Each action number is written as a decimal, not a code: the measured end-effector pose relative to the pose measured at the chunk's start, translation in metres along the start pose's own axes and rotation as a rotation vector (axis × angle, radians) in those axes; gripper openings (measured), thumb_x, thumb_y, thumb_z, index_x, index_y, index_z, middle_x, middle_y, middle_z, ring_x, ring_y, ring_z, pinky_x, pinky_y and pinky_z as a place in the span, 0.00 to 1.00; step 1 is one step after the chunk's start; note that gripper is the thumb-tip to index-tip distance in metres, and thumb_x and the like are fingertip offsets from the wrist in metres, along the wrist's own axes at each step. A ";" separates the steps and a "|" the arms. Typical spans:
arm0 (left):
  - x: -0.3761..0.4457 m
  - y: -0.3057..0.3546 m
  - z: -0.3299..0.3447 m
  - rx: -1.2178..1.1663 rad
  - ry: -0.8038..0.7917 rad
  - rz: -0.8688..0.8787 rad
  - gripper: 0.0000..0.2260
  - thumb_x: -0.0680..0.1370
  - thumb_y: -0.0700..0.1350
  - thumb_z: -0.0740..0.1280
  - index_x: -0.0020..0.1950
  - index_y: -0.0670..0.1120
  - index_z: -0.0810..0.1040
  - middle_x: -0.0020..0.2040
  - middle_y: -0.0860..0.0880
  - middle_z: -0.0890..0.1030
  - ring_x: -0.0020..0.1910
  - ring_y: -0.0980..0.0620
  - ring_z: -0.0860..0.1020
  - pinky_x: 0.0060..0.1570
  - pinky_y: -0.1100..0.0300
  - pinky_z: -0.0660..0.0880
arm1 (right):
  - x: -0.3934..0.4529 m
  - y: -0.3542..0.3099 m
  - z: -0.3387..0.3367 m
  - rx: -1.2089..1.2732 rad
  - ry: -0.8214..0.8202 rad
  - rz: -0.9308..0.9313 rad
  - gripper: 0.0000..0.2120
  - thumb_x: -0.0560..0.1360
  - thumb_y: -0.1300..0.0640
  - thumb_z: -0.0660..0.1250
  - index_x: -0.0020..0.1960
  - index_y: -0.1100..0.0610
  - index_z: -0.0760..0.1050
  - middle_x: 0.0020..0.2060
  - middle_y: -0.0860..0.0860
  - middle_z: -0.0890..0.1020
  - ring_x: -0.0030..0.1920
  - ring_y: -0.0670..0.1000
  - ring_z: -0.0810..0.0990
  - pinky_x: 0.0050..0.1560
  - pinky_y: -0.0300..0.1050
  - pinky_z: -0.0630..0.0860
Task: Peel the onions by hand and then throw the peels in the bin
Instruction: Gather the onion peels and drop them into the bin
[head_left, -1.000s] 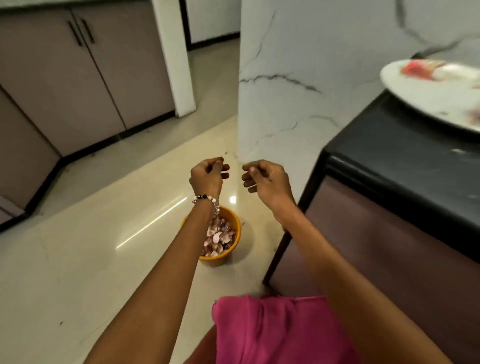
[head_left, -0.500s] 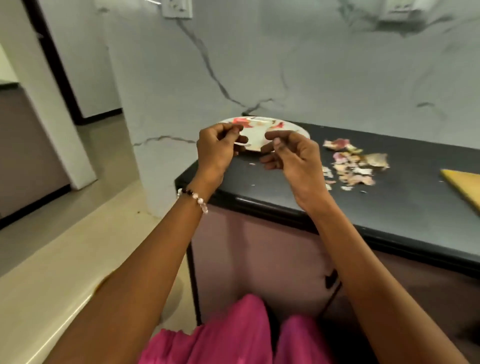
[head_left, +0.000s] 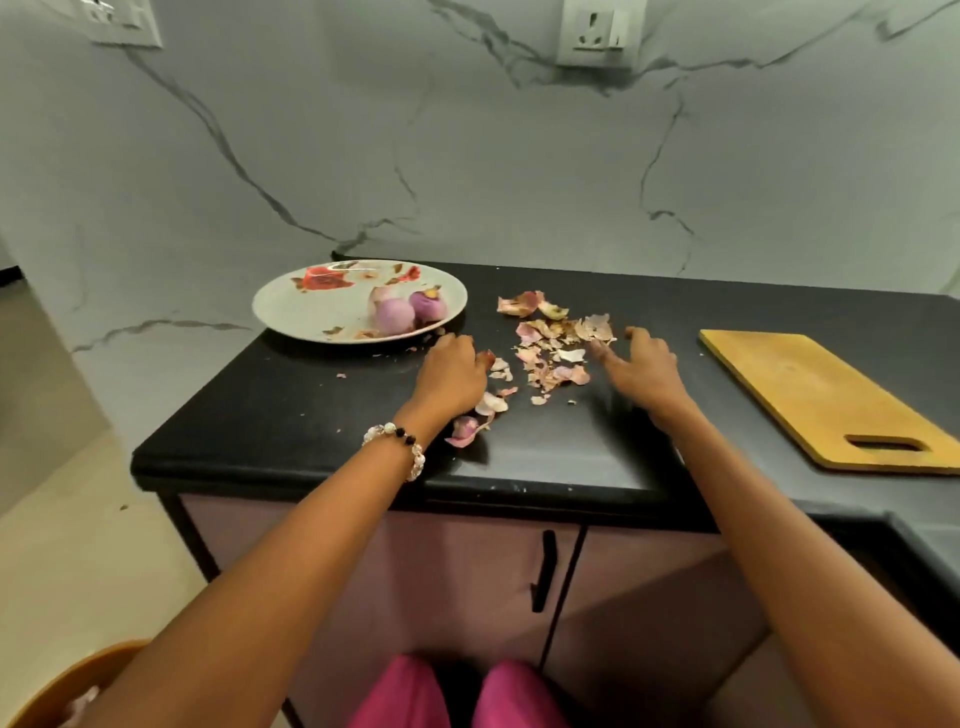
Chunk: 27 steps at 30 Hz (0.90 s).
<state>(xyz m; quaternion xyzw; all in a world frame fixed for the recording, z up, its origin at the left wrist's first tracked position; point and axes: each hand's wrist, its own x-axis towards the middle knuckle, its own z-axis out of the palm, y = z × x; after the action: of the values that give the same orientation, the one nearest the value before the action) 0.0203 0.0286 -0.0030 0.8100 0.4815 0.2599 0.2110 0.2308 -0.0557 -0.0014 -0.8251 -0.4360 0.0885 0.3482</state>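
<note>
On the glossy black stone counter (head_left: 291, 415), both hands flank a scatter of thin, papery pink onion peels (head_left: 553, 348). Left hand (head_left: 453, 374) rests curled beside them, grip unclear; right hand (head_left: 641, 371) lies spread, holding nothing. Smooth peeled purple onions (head_left: 408, 310) sit on the round floral plate (head_left: 311, 317).

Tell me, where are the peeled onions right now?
The peeled onions sit on the right part of the flowered plate, at the counter's back left.

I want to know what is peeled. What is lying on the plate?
On the plate lie two peeled onions, touching, and some small peel scraps. Its printed flowers show too. What is under the onions cannot be seen.
</note>
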 end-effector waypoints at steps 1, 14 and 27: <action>0.006 0.003 0.003 0.002 -0.011 0.006 0.17 0.82 0.48 0.58 0.64 0.37 0.72 0.65 0.37 0.73 0.64 0.39 0.71 0.60 0.51 0.67 | 0.007 0.002 0.000 0.000 -0.009 -0.020 0.33 0.79 0.40 0.61 0.75 0.60 0.60 0.72 0.64 0.64 0.73 0.65 0.61 0.71 0.57 0.60; 0.097 0.025 0.032 -0.197 -0.066 0.052 0.23 0.84 0.47 0.53 0.77 0.41 0.57 0.77 0.43 0.58 0.76 0.47 0.55 0.73 0.56 0.52 | 0.094 -0.025 0.030 -0.032 -0.164 -0.323 0.31 0.82 0.42 0.52 0.78 0.61 0.57 0.75 0.58 0.64 0.75 0.57 0.62 0.73 0.49 0.58; 0.101 0.020 0.027 -0.549 -0.137 0.051 0.23 0.82 0.58 0.53 0.58 0.45 0.81 0.56 0.46 0.82 0.55 0.50 0.79 0.61 0.52 0.74 | 0.087 -0.027 0.040 0.225 -0.250 -0.467 0.22 0.83 0.44 0.51 0.60 0.52 0.81 0.56 0.50 0.84 0.58 0.50 0.80 0.63 0.49 0.74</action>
<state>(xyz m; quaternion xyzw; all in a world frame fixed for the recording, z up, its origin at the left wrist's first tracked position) 0.0907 0.1069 0.0098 0.7500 0.3573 0.3302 0.4481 0.2474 0.0421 0.0004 -0.6414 -0.6411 0.1547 0.3920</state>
